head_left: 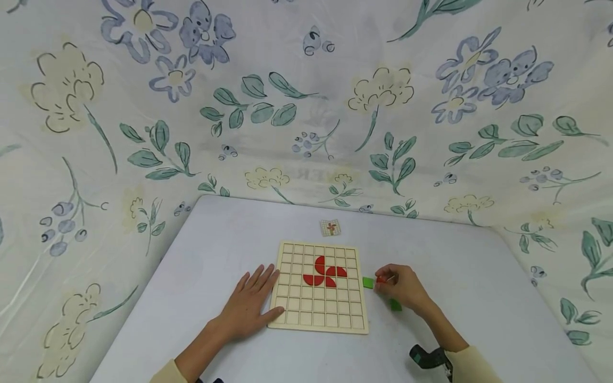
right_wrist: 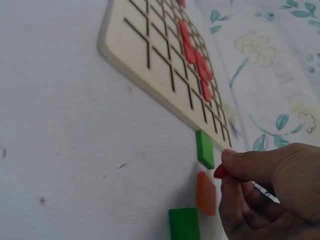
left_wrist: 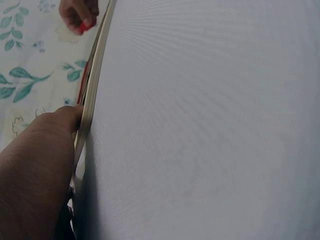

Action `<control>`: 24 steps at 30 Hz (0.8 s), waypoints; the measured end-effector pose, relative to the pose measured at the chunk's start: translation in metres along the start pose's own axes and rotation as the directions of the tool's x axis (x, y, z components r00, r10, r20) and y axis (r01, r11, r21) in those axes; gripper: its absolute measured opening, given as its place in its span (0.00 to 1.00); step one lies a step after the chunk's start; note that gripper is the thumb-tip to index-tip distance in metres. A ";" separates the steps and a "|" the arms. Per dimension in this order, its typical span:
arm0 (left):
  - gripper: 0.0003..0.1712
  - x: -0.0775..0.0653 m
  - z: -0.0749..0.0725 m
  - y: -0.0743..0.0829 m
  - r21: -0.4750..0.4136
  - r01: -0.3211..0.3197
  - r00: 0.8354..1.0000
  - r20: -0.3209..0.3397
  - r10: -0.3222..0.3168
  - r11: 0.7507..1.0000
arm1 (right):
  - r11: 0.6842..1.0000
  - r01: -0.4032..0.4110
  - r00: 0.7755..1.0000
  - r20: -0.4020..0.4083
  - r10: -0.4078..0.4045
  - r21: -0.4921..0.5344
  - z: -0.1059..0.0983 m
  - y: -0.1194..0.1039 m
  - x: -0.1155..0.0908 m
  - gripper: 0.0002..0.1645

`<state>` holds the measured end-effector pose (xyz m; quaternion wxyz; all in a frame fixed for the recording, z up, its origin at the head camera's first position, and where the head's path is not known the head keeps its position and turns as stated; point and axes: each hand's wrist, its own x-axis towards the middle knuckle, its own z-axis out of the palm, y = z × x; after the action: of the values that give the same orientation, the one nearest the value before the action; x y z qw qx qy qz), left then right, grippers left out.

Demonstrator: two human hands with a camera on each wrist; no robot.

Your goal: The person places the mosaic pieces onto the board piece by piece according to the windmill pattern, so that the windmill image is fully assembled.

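Set on a white surface [head_left: 215,239], against floral cloth [head_left: 311,111]. Pinches a red piece [right_wrist: 221,172] between thumb and fingers of the right hand [head_left: 401,284], near the right edge of a pale gridded board [head_left: 306,319]. Rests the left hand [head_left: 249,306] at the board's opposite edge, fingers straight and slightly parted, thumb over the rim. Beside the right hand, toward the board, a green square [head_left: 367,282]; on its near side, a green block [head_left: 395,305]; between both, in the right wrist view, an orange piece [right_wrist: 205,193]. On the board, flat between both hands, red pieces [head_left: 321,266] in a pinwheel about the middle squares. Beyond the far edge, a small card [head_left: 330,227] with a grid and reddish figure. Toward the viewer, cream sleeves [head_left: 471,366], with a dark device [head_left: 426,357] by the right one
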<state>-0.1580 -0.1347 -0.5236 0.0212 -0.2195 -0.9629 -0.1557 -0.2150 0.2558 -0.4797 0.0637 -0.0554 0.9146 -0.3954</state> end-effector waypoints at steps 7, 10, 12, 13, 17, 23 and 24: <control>0.50 0.000 0.001 0.000 0.009 -0.005 1.000 -0.022 0.005 1.000 | 0.987 -0.024 1.000 -0.007 0.026 0.162 -0.004 -0.008 0.004 0.12; 0.50 0.000 0.000 0.000 0.001 -0.005 1.000 -0.020 0.005 1.000 | 0.977 -0.028 1.000 -0.006 0.030 0.212 -0.003 -0.012 0.006 0.13; 0.50 0.000 0.000 -0.001 -0.003 0.000 1.000 -0.010 0.000 1.000 | 0.973 -0.029 0.999 -0.009 0.031 0.230 -0.001 -0.015 0.006 0.14; 0.50 0.000 0.000 -0.001 -0.004 0.000 1.000 -0.010 0.000 1.000 | 0.971 -0.023 1.000 -0.009 0.026 0.237 -0.001 -0.017 0.006 0.15; 0.51 0.001 0.000 0.000 -0.006 0.002 1.000 -0.003 -0.002 1.000 | 0.963 -0.015 1.000 0.000 0.015 0.267 0.001 -0.021 0.006 0.17; 0.51 0.001 0.000 0.000 -0.004 0.003 1.000 0.001 -0.003 1.000 | 0.962 0.004 0.999 0.038 -0.015 0.272 0.011 -0.027 0.004 0.11; 0.51 0.001 0.000 0.000 -0.003 0.004 1.000 0.001 -0.004 1.000 | 0.965 0.015 0.998 0.047 -0.028 0.263 0.012 -0.029 0.004 0.10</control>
<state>-0.1585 -0.1344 -0.5235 0.0199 -0.2175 -0.9631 -0.1572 -0.2153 0.2268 -0.4675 0.0894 -0.0665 0.8516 -0.5123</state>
